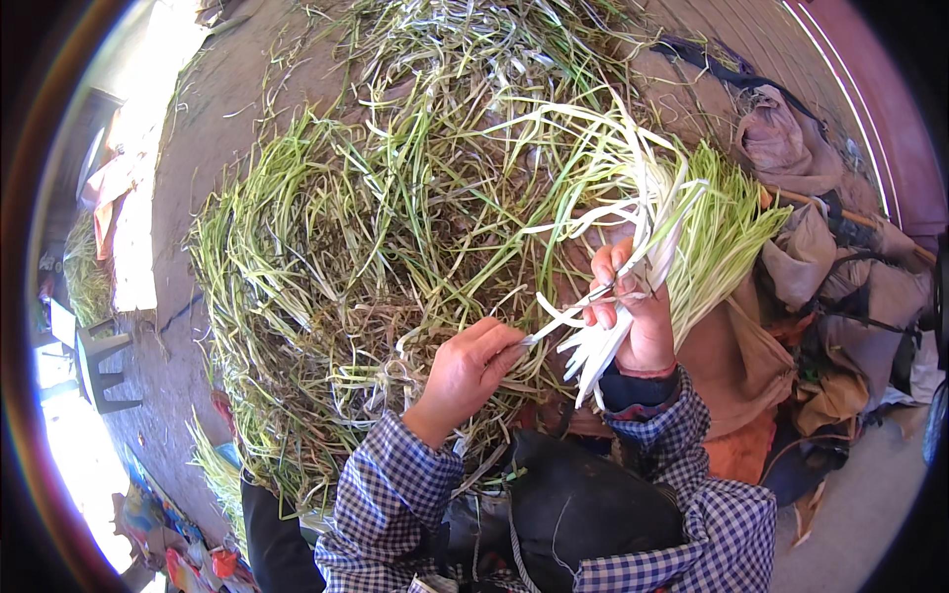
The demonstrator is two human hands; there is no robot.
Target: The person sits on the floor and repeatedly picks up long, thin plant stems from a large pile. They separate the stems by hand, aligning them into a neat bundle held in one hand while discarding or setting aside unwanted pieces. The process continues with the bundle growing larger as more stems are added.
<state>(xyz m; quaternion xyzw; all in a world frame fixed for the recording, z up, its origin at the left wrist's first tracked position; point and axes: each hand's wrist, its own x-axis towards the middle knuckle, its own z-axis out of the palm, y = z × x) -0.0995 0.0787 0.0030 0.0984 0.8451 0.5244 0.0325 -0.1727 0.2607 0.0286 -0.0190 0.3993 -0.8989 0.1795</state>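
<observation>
My right hand [630, 296] grips a bunch of pale leafy stalks [658, 215], their white cut-looking ends [597, 356] poking out below the palm toward me. Long yellow-green leaves droop from the bunch's far side. To the left, my left hand [471, 363] pinches the tip of one white stalk [549, 326] between thumb and fingers; that stalk runs across to my right hand. Beneath both hands spreads a large heap of tangled green and dried leaves [415, 244].
A neat bundle of yellow-green stalks [715, 237] lies right of my right hand. Crumpled cloth sacks [801, 252] and a thin wooden stick [852, 216] are farther right. More loose leaves [474, 44] lie at the back. A dark plastic stool [104, 367] stands left on the floor.
</observation>
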